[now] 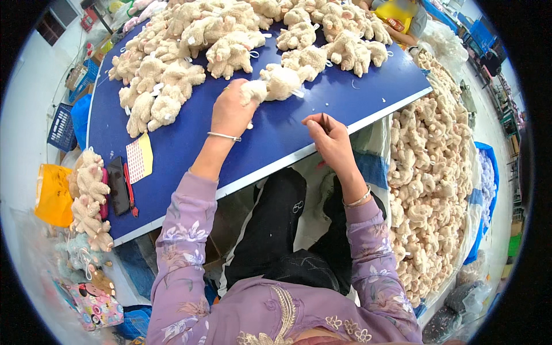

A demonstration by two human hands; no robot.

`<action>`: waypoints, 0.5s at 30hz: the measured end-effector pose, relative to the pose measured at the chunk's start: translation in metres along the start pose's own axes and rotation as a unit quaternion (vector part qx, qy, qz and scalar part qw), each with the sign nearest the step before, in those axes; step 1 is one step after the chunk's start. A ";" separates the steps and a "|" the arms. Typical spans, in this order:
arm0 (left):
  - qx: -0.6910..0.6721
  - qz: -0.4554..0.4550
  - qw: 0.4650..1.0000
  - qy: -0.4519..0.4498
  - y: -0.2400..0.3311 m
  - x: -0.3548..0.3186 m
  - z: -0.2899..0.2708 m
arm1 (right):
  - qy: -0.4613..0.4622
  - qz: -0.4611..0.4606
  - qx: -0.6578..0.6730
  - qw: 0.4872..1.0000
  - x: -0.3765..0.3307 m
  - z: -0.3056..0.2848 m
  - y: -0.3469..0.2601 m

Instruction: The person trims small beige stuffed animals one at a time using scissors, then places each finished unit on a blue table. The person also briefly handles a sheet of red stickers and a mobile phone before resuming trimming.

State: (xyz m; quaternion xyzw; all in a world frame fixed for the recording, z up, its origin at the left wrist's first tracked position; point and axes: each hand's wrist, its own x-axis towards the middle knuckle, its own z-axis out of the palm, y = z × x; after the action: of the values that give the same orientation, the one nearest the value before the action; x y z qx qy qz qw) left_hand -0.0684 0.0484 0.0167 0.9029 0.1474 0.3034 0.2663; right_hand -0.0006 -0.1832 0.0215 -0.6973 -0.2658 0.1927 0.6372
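My left hand (pixel 231 112) is closed on one end of a cream plush toy (pixel 281 83) and keeps it at the blue table top (pixel 276 135). A small white tag sticks out from the toy's side. My right hand (pixel 332 144) is a short way to the right, over the table's near edge, apart from the toy. Its thumb and fingers pinch a small, thin dark tool (pixel 324 119), whose kind I cannot make out. Several more cream plush toys (pixel 230 53) with white loops lie heaped beyond my hands.
A big sack of cream plush toys (pixel 428 190) stands right of the table. At the table's left side lie a dark phone (pixel 119 185), a red pen-like tool (pixel 131 192), a sticker sheet (pixel 140 159) and more plush toys (pixel 92 178). Another person's arm (pixel 402 35) shows at the far right.
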 end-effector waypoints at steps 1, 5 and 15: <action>-0.128 -0.052 0.990 0.000 0.013 0.003 -0.006 | -0.018 -0.001 0.006 1.000 0.008 -0.002 0.002; -0.523 -0.158 0.834 -0.083 0.026 0.001 0.006 | -0.026 -0.011 0.047 0.998 0.031 -0.002 0.010; -0.175 0.233 0.956 -0.028 0.024 0.001 0.043 | -0.010 0.009 0.148 0.989 0.027 -0.017 0.010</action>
State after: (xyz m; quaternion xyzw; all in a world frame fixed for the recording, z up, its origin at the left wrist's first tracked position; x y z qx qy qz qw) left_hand -0.0384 0.0125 0.0019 0.8598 -0.1300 0.3525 0.3458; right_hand 0.0322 -0.1808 0.0153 -0.5959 -0.2343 0.2420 0.7290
